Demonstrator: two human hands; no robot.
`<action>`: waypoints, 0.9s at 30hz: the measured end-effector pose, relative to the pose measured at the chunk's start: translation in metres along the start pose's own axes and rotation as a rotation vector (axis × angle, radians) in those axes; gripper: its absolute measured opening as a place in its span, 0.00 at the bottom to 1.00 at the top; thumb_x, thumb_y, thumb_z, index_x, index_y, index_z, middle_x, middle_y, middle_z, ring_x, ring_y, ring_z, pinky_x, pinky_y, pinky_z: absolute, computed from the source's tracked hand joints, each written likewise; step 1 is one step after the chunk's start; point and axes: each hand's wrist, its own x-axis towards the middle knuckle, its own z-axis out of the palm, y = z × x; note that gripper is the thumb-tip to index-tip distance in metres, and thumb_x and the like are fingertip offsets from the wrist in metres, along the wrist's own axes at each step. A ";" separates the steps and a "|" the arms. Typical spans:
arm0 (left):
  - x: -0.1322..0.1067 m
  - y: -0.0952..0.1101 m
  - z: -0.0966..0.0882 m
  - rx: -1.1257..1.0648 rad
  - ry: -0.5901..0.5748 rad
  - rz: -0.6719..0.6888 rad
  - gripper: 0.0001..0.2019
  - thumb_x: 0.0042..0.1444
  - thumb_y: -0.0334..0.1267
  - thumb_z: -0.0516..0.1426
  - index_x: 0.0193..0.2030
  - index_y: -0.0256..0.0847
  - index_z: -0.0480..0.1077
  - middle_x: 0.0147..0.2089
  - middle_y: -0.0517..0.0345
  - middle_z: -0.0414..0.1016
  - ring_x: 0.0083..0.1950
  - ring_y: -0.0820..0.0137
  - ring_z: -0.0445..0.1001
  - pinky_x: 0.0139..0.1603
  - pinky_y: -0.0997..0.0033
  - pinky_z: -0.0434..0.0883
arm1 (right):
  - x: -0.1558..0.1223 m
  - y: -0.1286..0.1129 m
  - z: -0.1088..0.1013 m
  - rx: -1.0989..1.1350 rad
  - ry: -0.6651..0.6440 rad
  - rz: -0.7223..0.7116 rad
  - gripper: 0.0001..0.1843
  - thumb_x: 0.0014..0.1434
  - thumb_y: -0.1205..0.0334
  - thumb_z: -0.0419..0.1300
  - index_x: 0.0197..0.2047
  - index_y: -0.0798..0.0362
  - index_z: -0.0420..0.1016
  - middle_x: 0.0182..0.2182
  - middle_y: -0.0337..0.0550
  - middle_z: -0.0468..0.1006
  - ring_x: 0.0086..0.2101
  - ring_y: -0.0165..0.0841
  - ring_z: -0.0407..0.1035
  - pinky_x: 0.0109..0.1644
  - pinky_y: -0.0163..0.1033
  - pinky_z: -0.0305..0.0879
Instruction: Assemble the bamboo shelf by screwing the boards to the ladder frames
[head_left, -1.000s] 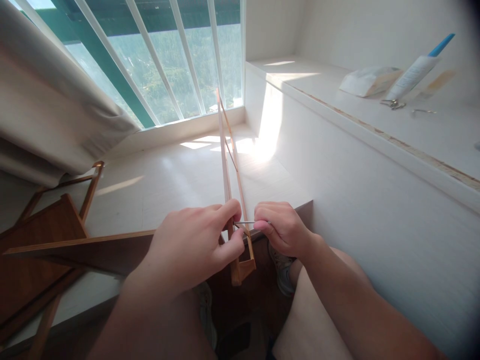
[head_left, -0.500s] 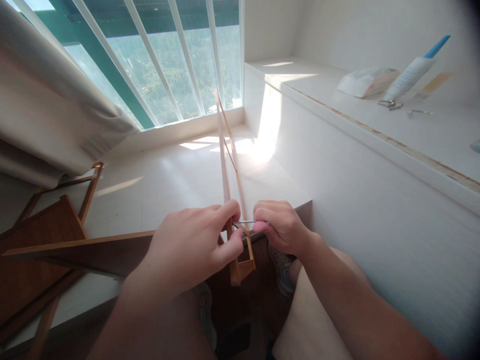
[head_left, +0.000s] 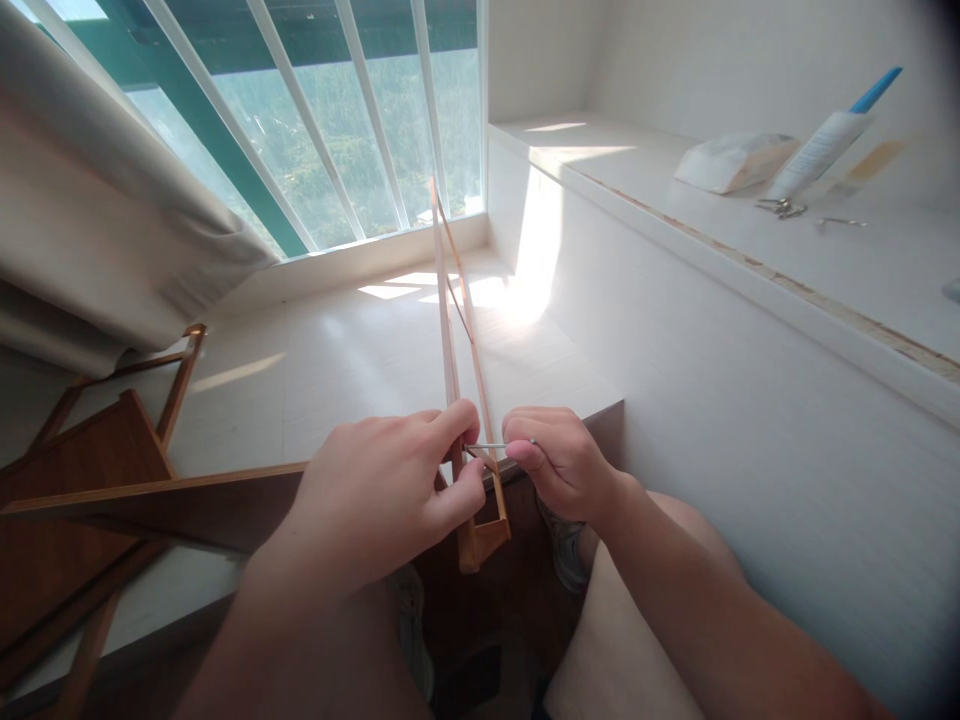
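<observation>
My left hand [head_left: 390, 490] is closed around the near part of a narrow wooden frame [head_left: 469, 545], thumb and forefinger on its left rail. My right hand [head_left: 564, 455] pinches a thin metal hex key [head_left: 486, 446], held level. The key's far tip meets the left rail between my left thumb and forefinger; the exact contact is hidden by the fingers. The frame stretches away from me towards the window, its near end hanging over the edge of the pale platform.
A wooden panel [head_left: 187, 495] and other wooden frame parts [head_left: 180, 385] lie at the left beneath a curtain [head_left: 112, 190]. On the right ledge are a white tube with a blue nozzle [head_left: 821, 155], a plastic bag [head_left: 731, 163], small metal pieces [head_left: 781, 208] and a bent metal key [head_left: 841, 222].
My right hand has shifted slightly left and turned a little with the hex key, whose near end now shows above the thumb. My left hand and the frame stay almost still.
</observation>
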 end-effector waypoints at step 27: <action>0.000 0.000 0.001 -0.015 0.017 0.002 0.09 0.64 0.50 0.48 0.43 0.54 0.65 0.33 0.68 0.77 0.32 0.63 0.74 0.29 0.68 0.51 | -0.005 -0.018 0.030 0.455 0.286 0.463 0.31 0.72 0.50 0.50 0.19 0.52 0.50 0.17 0.32 0.49 0.20 0.24 0.45 0.24 0.37 0.43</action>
